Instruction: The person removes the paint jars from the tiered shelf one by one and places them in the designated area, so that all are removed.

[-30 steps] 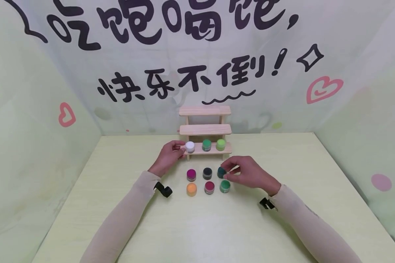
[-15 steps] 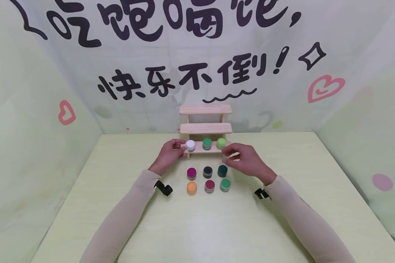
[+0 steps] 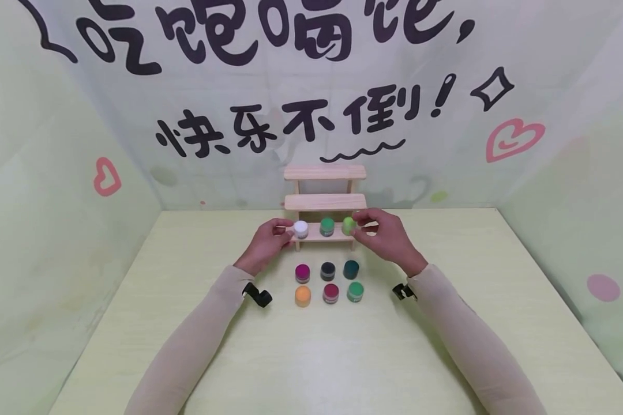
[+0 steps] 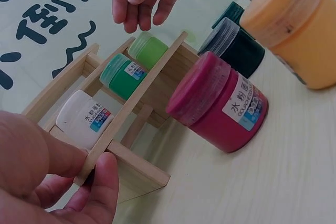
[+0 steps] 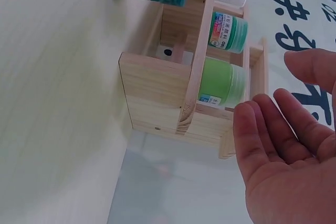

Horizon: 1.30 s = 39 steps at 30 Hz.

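A three-step wooden stand (image 3: 325, 202) carries a white paint jar (image 3: 300, 229), a green paint jar (image 3: 327, 226) and a light green paint jar (image 5: 216, 80) on its lowest step. At the left end of that step, my left hand (image 3: 267, 243) pinches the board between thumb and fingers, right beside the white jar, as the left wrist view shows. My right hand (image 3: 389, 235) is at the step's right end with spread, slightly bent fingers. In the right wrist view its fingertips are close to the light green jar's lid, with a gap between thumb and fingers.
Two rows of paint jars stand on the table before the stand: magenta (image 3: 302, 273), black (image 3: 327, 271) and dark teal (image 3: 351, 270) behind; orange (image 3: 303, 296), crimson (image 3: 330, 293) and green (image 3: 355, 291) in front. A printed cloth wall (image 3: 228, 184) rises behind the stand.
My right hand has moved from the dark teal jar up and away to the light green jar on the step. The left hand has stayed at the stand's left end.
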Each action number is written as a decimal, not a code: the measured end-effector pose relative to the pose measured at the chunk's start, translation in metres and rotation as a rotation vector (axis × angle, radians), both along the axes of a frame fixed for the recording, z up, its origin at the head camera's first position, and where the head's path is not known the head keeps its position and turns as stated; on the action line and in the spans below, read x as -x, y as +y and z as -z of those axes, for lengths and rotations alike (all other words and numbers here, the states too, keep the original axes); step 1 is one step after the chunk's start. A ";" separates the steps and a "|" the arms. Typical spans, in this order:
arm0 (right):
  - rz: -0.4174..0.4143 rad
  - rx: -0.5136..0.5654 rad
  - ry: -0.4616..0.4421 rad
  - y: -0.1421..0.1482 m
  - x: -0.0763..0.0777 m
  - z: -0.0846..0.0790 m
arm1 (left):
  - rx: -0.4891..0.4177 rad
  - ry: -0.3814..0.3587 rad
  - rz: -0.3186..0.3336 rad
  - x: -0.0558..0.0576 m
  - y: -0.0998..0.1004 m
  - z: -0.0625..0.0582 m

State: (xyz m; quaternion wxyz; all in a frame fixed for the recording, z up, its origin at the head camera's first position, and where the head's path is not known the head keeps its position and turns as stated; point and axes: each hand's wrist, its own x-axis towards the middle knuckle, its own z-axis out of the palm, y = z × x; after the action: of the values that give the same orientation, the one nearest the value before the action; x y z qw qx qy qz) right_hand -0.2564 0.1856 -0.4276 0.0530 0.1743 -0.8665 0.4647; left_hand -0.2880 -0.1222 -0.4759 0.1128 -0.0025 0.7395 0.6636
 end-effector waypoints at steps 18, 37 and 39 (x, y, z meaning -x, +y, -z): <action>0.035 -0.025 -0.076 -0.011 0.017 0.008 | -0.032 0.008 -0.027 -0.002 0.004 0.001; 0.038 -0.077 -0.058 -0.009 0.018 0.013 | 0.026 0.024 -0.022 0.001 0.000 0.005; 0.032 -0.073 -0.057 -0.008 0.018 0.014 | 0.023 0.020 -0.018 0.001 0.000 0.006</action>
State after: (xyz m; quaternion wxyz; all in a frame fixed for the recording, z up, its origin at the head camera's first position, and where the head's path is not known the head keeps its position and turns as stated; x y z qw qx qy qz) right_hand -0.2740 0.1772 -0.4419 0.0294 0.1490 -0.8868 0.4365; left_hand -0.2887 -0.1225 -0.4814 0.0996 -0.0040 0.7482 0.6559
